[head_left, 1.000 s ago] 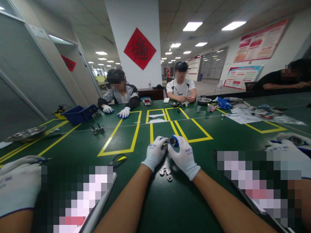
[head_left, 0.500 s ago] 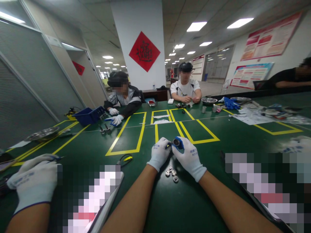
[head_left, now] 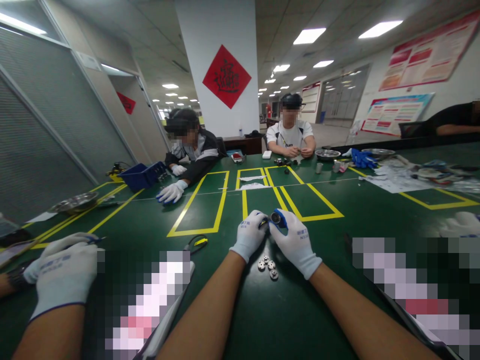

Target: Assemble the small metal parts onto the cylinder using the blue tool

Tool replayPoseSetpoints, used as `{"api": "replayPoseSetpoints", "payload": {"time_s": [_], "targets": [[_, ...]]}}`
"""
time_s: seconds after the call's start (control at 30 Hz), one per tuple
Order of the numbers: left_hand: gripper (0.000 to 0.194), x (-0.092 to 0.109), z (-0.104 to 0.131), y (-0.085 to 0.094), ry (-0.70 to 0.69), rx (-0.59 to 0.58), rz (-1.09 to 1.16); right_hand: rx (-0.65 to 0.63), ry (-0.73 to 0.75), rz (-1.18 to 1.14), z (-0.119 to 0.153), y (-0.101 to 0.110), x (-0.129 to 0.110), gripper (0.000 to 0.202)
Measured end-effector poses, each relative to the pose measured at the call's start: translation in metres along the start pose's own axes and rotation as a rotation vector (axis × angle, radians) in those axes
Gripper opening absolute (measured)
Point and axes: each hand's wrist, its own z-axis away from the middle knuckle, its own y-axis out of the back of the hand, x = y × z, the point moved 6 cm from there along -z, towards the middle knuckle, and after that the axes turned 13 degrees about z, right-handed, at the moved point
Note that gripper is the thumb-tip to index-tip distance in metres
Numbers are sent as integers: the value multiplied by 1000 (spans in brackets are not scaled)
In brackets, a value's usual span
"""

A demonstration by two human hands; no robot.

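Over the green table, my right hand (head_left: 294,241), in a white glove with blue finger coating, grips a short round metal cylinder (head_left: 276,218) whose dark open end faces me. Just to the left, my gloved left hand (head_left: 249,235) is closed close against the cylinder. Its fingertips pinch something small and dark that I cannot make out. Several small round metal gears (head_left: 271,265) lie loose on the table, below and between my two wrists.
Yellow tape rectangles (head_left: 221,200) mark the green tabletop (head_left: 255,315) ahead. A black-and-yellow cable loop (head_left: 198,243) lies left of my hands. Two co-workers sit opposite; another's gloved hands (head_left: 65,270) are at left. A blue bin (head_left: 138,176) and metal trays (head_left: 328,154) stand farther off.
My view has shifted slightly; my hands keep the same hold at the cylinder. The co-worker across at left has moved a gloved hand toward me, where small metal parts stood.
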Motion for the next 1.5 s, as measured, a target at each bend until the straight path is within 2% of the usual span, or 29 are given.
{"api": "replayPoseSetpoints", "payload": {"time_s": [0.2,0.4,0.57,0.9,1.03,1.23,1.4,1.5], "targets": [[15,0,0,0,-9,1,3,0,21,5,0,1,-2,35],[21,-1,0,-3,-3,-35,9,-12,16,20,0,-2,1,37],[43,-4,-1,0,4,6,58,28,-3,48,0,-1,5,37],[74,-9,-1,3,156,9,62,38,-61,86,-1,-1,15,39],[66,-7,0,6,134,42,123,28,-54,82,0,-2,14,40],[31,-3,0,8,50,77,183,24,-61,62,0,-3,14,41],[44,-7,1,12,80,126,154,19,-72,71,0,-3,14,40],[44,-10,1,11,110,138,198,13,-81,77,0,-3,15,39]]}}
